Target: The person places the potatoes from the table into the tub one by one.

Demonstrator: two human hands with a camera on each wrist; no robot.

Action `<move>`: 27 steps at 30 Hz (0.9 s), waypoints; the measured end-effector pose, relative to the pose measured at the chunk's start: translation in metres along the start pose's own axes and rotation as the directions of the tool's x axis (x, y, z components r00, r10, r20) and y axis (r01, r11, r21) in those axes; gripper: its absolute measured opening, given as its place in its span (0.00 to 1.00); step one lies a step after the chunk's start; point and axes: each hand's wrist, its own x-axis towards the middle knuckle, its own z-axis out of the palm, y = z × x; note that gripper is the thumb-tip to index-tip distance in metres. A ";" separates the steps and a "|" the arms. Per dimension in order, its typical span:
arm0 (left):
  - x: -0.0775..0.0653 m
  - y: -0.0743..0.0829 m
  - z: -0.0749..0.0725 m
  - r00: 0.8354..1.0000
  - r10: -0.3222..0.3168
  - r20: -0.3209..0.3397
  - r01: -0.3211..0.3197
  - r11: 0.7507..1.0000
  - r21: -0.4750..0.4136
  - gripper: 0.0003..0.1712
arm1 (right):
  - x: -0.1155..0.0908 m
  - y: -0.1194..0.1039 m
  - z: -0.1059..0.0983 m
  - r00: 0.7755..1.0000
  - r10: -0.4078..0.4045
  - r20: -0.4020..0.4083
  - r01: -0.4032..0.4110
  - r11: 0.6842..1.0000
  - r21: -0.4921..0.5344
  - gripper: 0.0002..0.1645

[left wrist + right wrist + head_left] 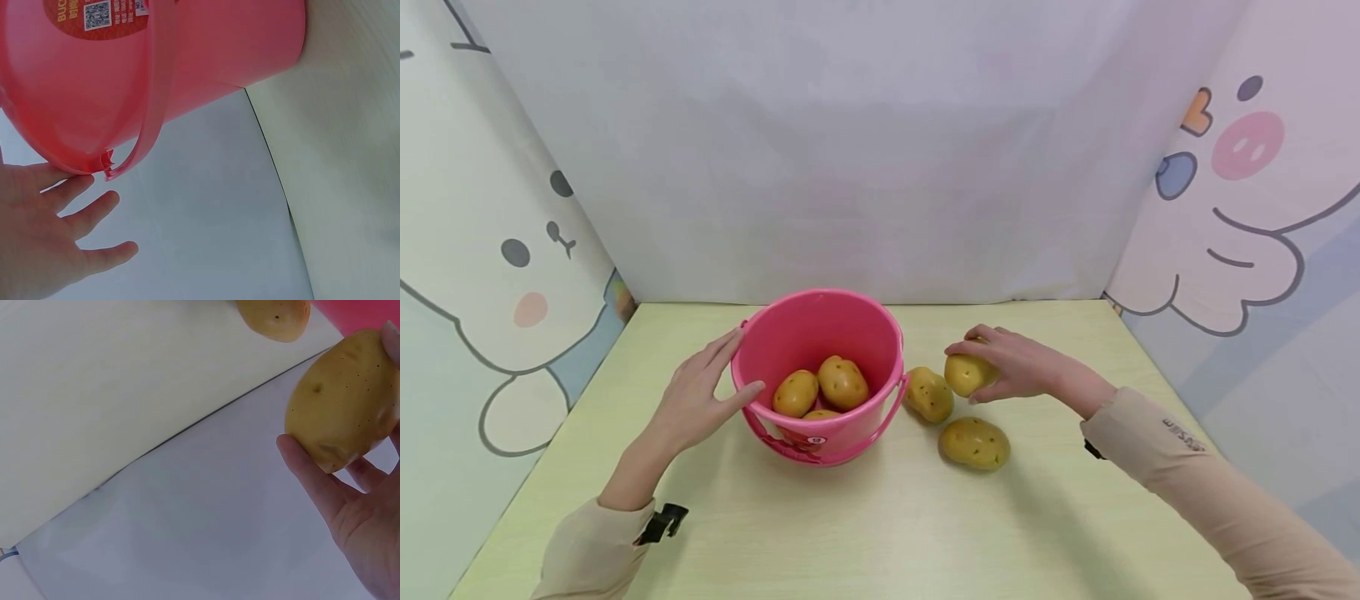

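A pink bucket (pixel 820 321) stands on the table with several potatoes inside, one of them this yellow potato (pixel 842 383). My left hand (pixel 696 396) rests at the bucket's left rim, its fingers spread and mostly straight. In the left wrist view, the left hand's fingertips (pixel 84 181) touch the rim beside the handle joint. To the bucket's right, my right hand (pixel 1018 362) holds a potato (pixel 966 375) between thumb and fingers. That held potato (pixel 344 400) is raised in the right wrist view. Near it, two more potatoes lie on the table, a lumpy potato (pixel 930 395) and an oval potato (pixel 974 443).
The pale wood-look table (pixel 865 542) is bordered by a white cloth backdrop (pixel 880 183) at the back and cartoon-printed panels at both sides. The bucket's pink handle (pixel 891 417) hangs down along its front right side.
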 end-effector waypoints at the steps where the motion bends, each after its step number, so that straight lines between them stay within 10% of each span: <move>1: 0.000 0.000 0.000 1.000 0.001 0.001 -0.001 1.000 0.001 0.45 | 0.000 -0.001 -0.001 1.000 0.000 0.001 0.000 1.000 0.002 0.37; 27: 0.000 -0.001 0.001 1.000 0.003 -0.004 -0.003 1.000 -0.008 0.44 | 0.011 -0.024 -0.047 0.998 0.002 0.061 0.000 1.000 -0.020 0.38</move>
